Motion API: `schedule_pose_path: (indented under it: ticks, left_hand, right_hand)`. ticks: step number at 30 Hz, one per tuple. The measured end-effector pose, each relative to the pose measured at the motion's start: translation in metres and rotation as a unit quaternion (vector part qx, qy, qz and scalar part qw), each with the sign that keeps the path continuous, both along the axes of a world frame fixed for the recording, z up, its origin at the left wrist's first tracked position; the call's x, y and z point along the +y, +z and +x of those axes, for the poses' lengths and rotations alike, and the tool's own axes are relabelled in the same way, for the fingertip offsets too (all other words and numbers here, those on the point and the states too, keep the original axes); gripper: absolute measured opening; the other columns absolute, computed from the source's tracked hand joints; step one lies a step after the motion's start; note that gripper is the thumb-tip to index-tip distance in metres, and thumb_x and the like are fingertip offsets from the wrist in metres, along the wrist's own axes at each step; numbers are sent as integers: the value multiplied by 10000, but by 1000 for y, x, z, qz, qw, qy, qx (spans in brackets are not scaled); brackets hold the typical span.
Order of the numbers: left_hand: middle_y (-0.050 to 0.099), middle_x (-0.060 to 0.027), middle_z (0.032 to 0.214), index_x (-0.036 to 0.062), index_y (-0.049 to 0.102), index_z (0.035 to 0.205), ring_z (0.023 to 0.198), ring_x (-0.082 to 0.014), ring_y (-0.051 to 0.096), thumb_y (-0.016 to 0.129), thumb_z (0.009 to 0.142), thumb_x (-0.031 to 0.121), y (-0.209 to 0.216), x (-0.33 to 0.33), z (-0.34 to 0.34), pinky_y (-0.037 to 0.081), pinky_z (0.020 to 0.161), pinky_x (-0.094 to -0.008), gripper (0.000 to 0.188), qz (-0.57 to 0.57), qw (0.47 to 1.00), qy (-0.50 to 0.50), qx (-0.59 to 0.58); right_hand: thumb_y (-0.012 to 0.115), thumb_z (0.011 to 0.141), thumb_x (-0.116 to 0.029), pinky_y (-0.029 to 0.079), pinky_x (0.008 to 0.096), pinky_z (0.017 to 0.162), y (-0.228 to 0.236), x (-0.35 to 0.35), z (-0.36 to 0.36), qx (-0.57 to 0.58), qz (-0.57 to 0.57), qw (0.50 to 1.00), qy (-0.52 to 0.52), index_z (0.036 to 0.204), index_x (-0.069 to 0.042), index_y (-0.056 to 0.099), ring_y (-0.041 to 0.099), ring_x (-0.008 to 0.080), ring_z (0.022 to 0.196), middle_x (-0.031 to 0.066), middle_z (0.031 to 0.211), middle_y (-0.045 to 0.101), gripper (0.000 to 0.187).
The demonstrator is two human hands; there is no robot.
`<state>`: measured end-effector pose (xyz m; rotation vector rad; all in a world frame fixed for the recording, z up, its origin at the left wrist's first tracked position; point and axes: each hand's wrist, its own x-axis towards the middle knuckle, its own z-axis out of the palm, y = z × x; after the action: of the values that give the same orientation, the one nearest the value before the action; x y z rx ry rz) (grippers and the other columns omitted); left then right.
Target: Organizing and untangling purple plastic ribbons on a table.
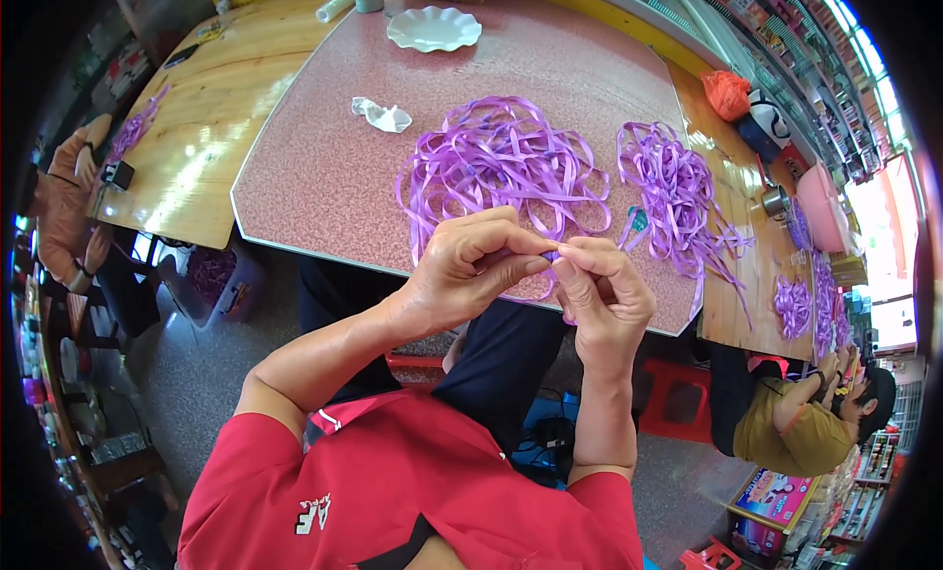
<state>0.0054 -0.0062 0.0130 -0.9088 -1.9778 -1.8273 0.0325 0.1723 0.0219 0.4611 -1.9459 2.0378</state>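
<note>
My left hand (470,263) and my right hand (606,293) meet fingertip to fingertip above the table's near edge. Both are closed in a pinch on a purple ribbon (551,257), of which only a small bit shows between thumbs and forefingers. Just beyond my knuckles lies a large loose heap of purple ribbon (501,158) on the pink speckled table (324,177). To the right is a second heap of purple ribbon (673,187), with ends trailing toward the table's right edge. A small green item (637,218) lies against that heap.
A white scalloped plate (434,29) and crumpled white paper (381,114) lie farther back. Wooden tables (211,99) adjoin both sides. One person in brown (801,423) sits at the right, another at the far left. A red stool (678,401) stands below the right side.
</note>
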Motion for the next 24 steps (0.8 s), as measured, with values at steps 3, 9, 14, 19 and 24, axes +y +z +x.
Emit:
schedule_pose_path:
  ticks: [3,9,14,19,24]
  left_hand:
    - [536,-46,697,12,696,971,598,-150,525,755,815,-6,3,-2,-2,383,522,-291,168,-27,999,7,43]
    - [545,-65,703,14,675,944,600,-180,542,734,814,-30,7,-5,-8,396,513,-318,149,-63,994,-26,85]
    - [545,-67,704,18,674,953,600,-183,538,729,819,-25,9,-8,-16,393,511,-317,151,-95,991,-52,74]
    - [540,-69,702,15,672,960,601,-178,533,727,825,-15,4,-2,-13,391,516,-315,149,-59,998,-14,35]
    - [554,-72,720,15,671,937,618,-193,546,723,837,4,6,-4,-13,408,540,-320,113,-130,988,-8,89]
  right_hand:
    - [732,863,22,435,197,622,2,5,-2,-14,-5,1000,17,985,-16,705,567,64,759,66,952,661,131]
    - [724,846,48,434,206,570,21,15,-11,156,194,969,15,925,-7,708,589,86,711,83,912,670,97]
    - [728,840,48,450,227,588,23,18,-15,169,253,952,25,923,-4,705,597,98,721,78,896,673,100]
    - [717,855,47,438,221,548,9,3,-10,66,102,993,-5,933,12,696,586,91,685,85,907,669,88]
    - [728,838,52,471,252,571,13,11,-7,-88,9,996,31,922,-1,689,615,118,719,82,866,653,106]
